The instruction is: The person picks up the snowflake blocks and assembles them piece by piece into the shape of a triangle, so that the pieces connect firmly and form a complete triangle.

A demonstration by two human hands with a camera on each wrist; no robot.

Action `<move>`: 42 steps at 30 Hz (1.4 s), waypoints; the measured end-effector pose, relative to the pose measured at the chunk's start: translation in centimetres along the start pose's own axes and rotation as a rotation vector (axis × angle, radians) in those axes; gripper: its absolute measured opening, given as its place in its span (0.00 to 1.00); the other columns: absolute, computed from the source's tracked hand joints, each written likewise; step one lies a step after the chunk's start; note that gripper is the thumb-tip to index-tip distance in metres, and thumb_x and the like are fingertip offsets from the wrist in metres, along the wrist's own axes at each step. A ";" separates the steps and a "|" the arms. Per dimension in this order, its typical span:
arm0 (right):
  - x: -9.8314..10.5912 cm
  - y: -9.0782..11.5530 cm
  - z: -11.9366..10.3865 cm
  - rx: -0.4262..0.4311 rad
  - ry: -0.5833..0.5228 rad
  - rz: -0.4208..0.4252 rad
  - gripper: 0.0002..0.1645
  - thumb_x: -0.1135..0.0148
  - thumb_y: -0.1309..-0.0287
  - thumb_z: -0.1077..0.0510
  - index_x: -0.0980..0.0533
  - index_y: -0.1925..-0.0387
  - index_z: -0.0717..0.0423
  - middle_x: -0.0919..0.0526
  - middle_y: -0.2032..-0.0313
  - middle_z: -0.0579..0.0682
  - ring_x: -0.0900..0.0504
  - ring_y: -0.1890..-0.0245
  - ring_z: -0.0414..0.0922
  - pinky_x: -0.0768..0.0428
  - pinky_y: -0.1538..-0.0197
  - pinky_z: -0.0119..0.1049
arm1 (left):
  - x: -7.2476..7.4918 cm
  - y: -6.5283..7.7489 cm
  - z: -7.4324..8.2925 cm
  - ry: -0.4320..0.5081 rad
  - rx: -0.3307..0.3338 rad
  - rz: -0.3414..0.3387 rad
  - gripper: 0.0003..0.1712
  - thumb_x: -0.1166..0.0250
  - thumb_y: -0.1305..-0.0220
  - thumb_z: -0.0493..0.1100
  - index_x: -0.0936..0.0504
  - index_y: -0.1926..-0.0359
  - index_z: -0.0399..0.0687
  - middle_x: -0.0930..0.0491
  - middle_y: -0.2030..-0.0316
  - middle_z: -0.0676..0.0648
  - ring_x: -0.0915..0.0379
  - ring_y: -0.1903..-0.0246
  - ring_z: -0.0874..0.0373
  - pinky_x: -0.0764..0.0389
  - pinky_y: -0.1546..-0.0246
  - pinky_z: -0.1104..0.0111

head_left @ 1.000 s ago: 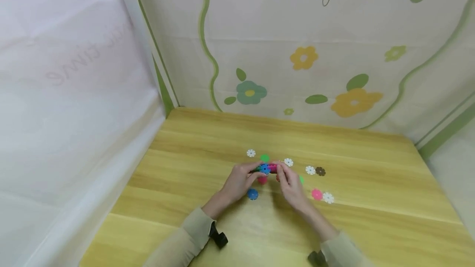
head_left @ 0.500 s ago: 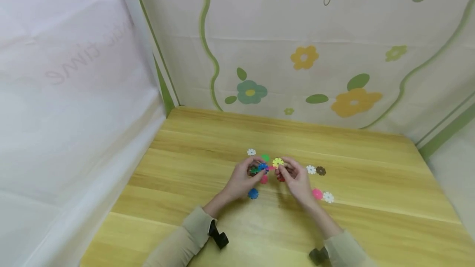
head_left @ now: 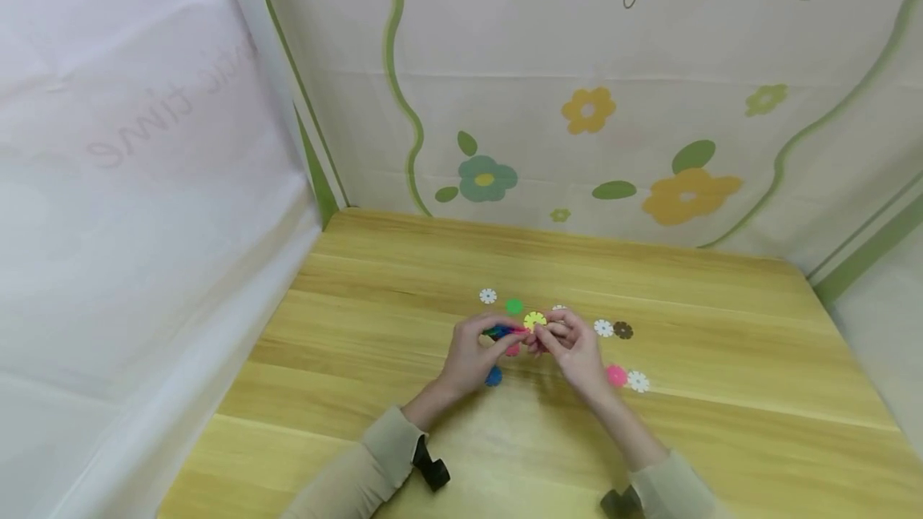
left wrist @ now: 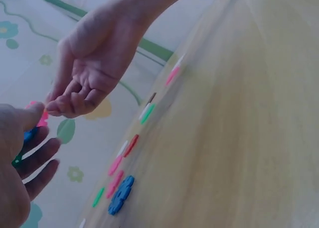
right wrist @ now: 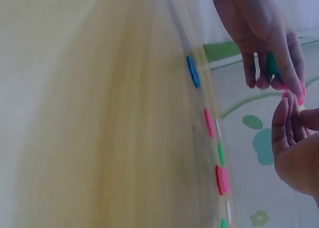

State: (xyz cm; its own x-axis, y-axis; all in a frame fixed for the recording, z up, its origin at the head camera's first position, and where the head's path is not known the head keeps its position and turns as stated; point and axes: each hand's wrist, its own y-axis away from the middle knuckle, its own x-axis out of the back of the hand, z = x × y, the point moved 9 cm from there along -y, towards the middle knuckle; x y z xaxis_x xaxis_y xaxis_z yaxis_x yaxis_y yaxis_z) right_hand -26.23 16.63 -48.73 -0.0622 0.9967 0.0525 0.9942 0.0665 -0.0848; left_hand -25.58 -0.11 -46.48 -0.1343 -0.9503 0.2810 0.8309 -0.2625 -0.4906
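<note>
Above the table, my left hand (head_left: 469, 355) holds a short chain of joined snowflake discs (head_left: 502, 331), green, blue and pink. In the head view the chain is seen nearly edge-on. Between thumb and fingers, my right hand (head_left: 579, 352) pinches a yellow snowflake disc (head_left: 534, 320), its face towards the head camera. The yellow disc meets the chain's pink end; whether they are interlocked cannot be told. In the left wrist view, the pink disc (left wrist: 42, 116) shows between the two hands. Fingers hide much of the chain in both wrist views.
Loose snowflake discs lie under and around the hands: white (head_left: 488, 295), green (head_left: 514, 306), blue (head_left: 493, 376), a white (head_left: 603, 328) beside a brown (head_left: 623, 330), and a pink (head_left: 616, 376) beside a white (head_left: 638, 381). White printed cloth (head_left: 534, 102) walls the wooden table (head_left: 404, 279).
The yellow disc came into view in my right hand half a second ago. Since then the hands have drawn together, and the chain in my left hand has turned edge-on.
</note>
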 end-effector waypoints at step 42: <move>4.8 0.5 0.6 -0.035 0.382 -0.097 0.14 0.34 0.23 0.61 0.17 0.45 0.69 0.09 0.57 0.58 0.12 0.59 0.42 0.10 0.54 0.30 | 0.5 -1.4 -3.6 0.213 0.305 -0.172 0.10 0.26 0.27 0.39 0.08 0.50 0.39 0.09 0.58 0.30 0.09 0.64 0.54 0.08 0.54 0.66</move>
State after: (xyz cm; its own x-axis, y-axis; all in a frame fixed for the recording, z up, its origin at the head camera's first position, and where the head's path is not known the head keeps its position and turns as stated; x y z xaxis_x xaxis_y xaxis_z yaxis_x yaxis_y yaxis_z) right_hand -26.13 21.49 -49.17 -0.1258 0.8960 0.4258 0.9881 0.1517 -0.0271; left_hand -28.74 -0.80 -48.63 -0.3677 -0.9185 0.1453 0.9042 -0.3896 -0.1749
